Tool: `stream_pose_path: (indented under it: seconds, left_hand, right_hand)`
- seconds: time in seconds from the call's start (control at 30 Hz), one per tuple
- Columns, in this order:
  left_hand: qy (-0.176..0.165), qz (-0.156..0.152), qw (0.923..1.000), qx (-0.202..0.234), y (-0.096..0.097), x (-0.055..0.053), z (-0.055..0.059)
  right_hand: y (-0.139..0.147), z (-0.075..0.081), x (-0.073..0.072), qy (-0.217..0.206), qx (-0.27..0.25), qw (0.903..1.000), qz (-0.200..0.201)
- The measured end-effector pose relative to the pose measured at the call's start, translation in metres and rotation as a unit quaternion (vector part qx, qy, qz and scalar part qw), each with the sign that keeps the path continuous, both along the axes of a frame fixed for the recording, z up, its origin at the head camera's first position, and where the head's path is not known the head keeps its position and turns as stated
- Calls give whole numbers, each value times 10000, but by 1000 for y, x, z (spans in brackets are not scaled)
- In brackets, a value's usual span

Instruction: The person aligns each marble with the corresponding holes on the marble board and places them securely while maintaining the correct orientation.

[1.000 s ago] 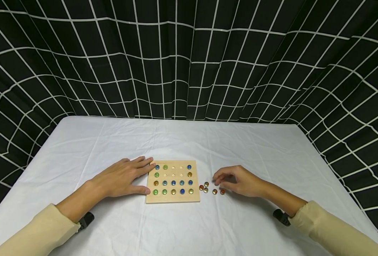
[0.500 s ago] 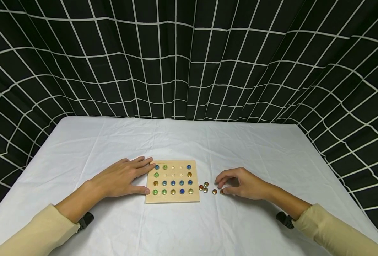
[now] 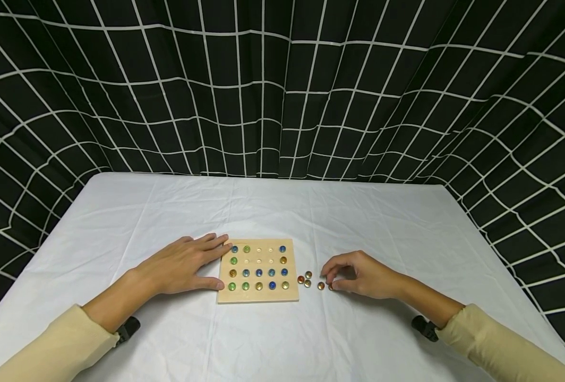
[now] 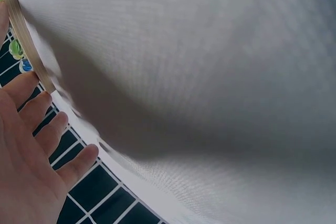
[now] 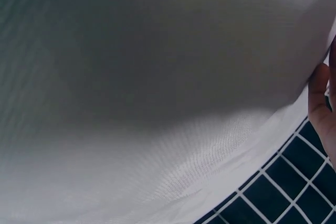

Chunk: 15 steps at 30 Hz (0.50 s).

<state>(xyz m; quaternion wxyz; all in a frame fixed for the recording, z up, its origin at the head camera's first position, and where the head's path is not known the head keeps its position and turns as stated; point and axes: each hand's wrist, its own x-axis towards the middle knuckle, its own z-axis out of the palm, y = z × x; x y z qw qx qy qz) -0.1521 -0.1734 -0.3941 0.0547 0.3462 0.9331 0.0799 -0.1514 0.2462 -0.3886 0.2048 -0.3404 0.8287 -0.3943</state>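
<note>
A pale wooden board [image 3: 257, 297] lies on the white tablecloth, with blue, green and amber glass gems in rows of small hollows. Several hollows [image 3: 259, 261] in its two far rows hold nothing. My left hand [image 3: 187, 265] rests at the board's left edge, fingers spread, with the thumb on the near left corner. In the left wrist view, fingertips meet the board's edge [image 4: 26, 40]. To the right, my right hand [image 3: 361, 273] pinches a reddish glass gem [image 3: 331, 287] between thumb and bent forefinger, low over the cloth. Most of that gem is hidden by the thumb.
Between the board and my right hand lie several loose glass gems: an amber one [image 3: 320, 286], a red one [image 3: 301, 279] and greenish-gold ones [image 3: 308, 275]. A black curtain with white grid lines [image 3: 282, 106] hangs behind the table's far edge.
My right hand has shifted slightly right and lowered, its thumb and forefinger closing around the rightmost reddish gem. The left hand and the board stay in place.
</note>
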Motion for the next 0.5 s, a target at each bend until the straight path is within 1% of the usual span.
stream_pose_path:
  seconds: [0.17,0.5]
  left_hand:
    - [6,-11,10000,10,0,0,0]
    - [-1,-1,10000,21,0,0,0]
  right_hand:
    - [-1,-1,0,95,37,9999,-33]
    - [-5,-1,-2,122,-10,9999,-93]
